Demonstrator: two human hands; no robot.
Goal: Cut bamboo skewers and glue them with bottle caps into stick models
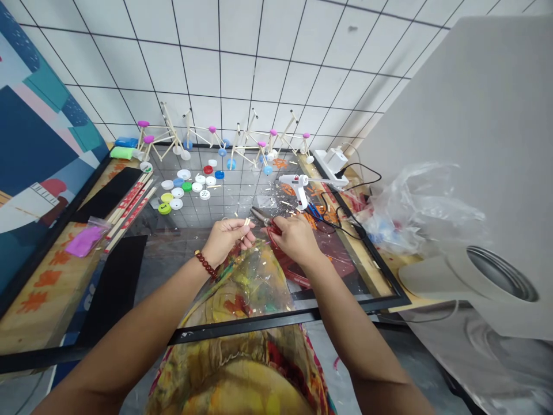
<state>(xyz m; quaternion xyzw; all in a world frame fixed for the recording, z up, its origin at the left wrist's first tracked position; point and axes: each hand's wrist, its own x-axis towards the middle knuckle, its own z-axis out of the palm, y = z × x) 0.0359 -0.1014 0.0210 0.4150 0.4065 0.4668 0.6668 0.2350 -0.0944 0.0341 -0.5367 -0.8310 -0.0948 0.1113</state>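
Observation:
My left hand [228,239] pinches short pale wooden stick pieces [246,221] between thumb and fingers; how many there are is hard to tell. In my right hand [296,235] is a pair of scissors [261,216] with red handles, the fingers wrapped round them. Their blades point up and left, close to the stick pieces but apart from them. Small pale chips lie scattered on the glass tabletop [242,199] around both hands. Just beyond the right hand rests a white hot glue gun [298,187].
Several stick figures [242,144] with bottle-cap feet stand along the tiled wall. Loose coloured bottle caps [186,187] lie left of centre. Chopstick packs [129,204] and a purple clay bag [84,239] are at left. A power strip [330,170], cables and plastic bags [415,207] occupy the right.

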